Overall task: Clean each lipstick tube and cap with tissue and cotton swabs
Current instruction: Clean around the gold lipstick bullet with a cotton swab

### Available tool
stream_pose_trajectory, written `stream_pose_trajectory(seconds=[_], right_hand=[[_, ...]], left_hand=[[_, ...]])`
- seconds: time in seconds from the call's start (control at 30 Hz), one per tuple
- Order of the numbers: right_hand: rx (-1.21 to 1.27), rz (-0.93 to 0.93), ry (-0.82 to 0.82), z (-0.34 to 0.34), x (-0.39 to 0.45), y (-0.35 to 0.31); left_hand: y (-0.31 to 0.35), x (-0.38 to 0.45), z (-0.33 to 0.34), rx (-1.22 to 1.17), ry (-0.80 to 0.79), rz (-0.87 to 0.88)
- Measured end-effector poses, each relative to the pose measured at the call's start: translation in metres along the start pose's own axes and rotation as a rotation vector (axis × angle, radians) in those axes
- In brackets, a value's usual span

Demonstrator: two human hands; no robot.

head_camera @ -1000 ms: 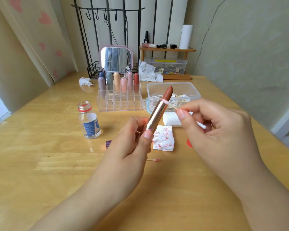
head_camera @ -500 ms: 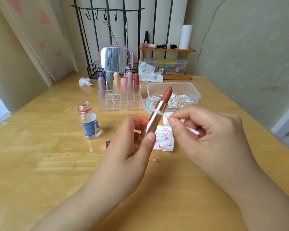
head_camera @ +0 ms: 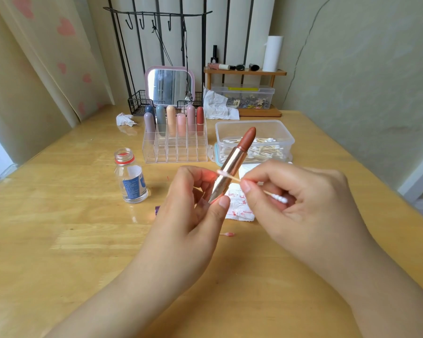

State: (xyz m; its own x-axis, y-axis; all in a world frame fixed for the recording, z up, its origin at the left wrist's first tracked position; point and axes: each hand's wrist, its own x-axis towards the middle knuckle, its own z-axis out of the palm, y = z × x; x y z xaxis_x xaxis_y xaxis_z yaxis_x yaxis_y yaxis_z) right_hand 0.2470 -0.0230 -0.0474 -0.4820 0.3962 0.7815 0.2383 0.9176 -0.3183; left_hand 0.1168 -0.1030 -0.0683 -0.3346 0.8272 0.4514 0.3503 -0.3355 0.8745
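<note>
A home vanity corner: wooden table, pink-framed mirror, heart-print curtain (lipstick organiser too).

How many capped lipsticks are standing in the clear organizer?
6. All stand in the clear organizer, in its back rows: lilac, grey-blue, peach, pink, mauve, red. A dark cap behind the lilac may be a seventh.

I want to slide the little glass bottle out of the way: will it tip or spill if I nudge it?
The glass bottle stands upright and looks nearly empty, so it is probably light and might tip if pushed high up. It has no cap on, so any liquid left could spill. Once on its side, the round body would likely roll.
</note>
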Motion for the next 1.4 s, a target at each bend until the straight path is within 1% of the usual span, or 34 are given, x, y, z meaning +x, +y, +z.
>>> stream_pose_trajectory(seconds=[0.13,0.2,0.3,0.33,0.5,0.57,0.7,0.87,1.03,1.17,1.23,1.33,1.4], right_hand=[[-0.066,0.008,0.105,-0.005,0.003,0.003],[-0.053,0.005,0.078,-0.003,0.002,0.002],[-0.021,-0.01,-0.023,0.003,0.0,-0.002],[-0.024,-0.011,-0.024,0.004,0.0,-0.002],[-0.073,0.023,0.121,-0.005,0.003,0.003],[-0.067,0.017,0.106,-0.004,0.003,0.002],[-0.033,-0.006,0.018,0.002,0.0,-0.001],[-0.069,0.009,0.115,-0.004,0.003,0.002],[-0.019,-0.004,0.032,0.003,0.0,-0.003],[-0.077,0.011,0.116,-0.003,0.003,0.0],[-0.063,0.021,0.097,-0.002,0.002,-0.001],[-0.026,0.0,-0.016,0.006,-0.001,-0.005],[-0.035,-0.004,-0.014,0.006,-0.001,-0.003]], left_hand=[[0.002,-0.001,0.001,0.01,0.008,-0.002],[0.004,0.0,0.001,0.011,0.005,0.002],[0.004,0.0,0.002,0.004,0.011,0.003],[0.003,0.0,0.001,0.002,0.012,0.002],[0.002,-0.001,0.001,0.044,0.009,0.0],[0.002,-0.001,0.001,0.044,0.005,0.003],[-0.001,0.0,0.0,0.049,0.02,0.018],[0.0,0.0,0.001,0.078,0.023,0.011],[-0.004,0.0,0.0,0.088,0.022,0.025],[-0.001,-0.001,0.0,0.105,0.023,0.025],[-0.001,-0.001,0.001,0.11,0.024,0.027],[-0.002,-0.001,0.001,0.084,0.031,0.032],[-0.001,-0.001,0.001,0.052,0.036,0.013]])
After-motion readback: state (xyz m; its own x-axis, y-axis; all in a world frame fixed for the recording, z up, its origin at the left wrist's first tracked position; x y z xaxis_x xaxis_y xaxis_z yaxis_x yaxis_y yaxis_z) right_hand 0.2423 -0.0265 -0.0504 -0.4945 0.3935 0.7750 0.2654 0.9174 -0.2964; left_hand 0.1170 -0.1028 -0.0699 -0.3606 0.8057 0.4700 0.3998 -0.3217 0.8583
